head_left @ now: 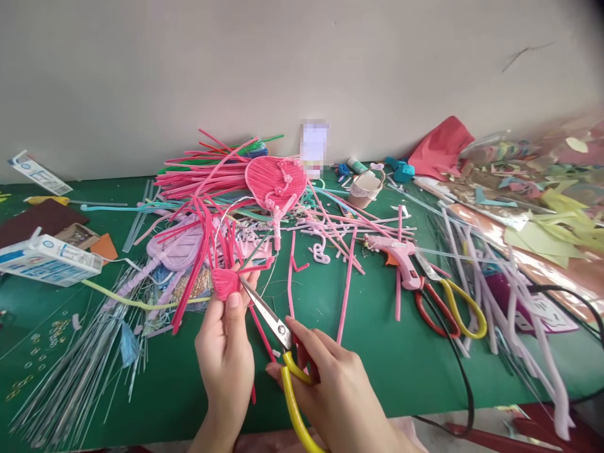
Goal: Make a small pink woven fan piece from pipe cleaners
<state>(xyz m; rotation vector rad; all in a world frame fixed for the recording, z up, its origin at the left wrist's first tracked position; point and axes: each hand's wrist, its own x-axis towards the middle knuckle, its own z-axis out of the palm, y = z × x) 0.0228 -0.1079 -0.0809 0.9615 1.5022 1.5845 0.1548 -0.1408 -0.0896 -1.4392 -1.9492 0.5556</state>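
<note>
My left hand [226, 352] is closed on a small piece made of red-pink pipe cleaners [225, 283], with long loose stems rising from it. In my right hand [330, 384] is a pair of scissors [268, 318] with yellow handles, blades pointing up and left. The blade tips lie right beside the pipe-cleaner piece; whether they touch a stem I cannot tell. Just beyond stands a pink heart-shaped pipe-cleaner fan [274, 182] with small flowers on it. Several loose pink pipe cleaners [349, 283] lie on the green table beside my right hand.
A pink glue gun [394, 255] and more scissors [465, 314] lie to the right, among pale pipe cleaners and a black cable [465, 371]. On the left are thin wires [80, 371], a milk carton [51, 258] and a lilac pipe-cleaner shape [174, 245]. A paper cup [365, 189] stands at the back.
</note>
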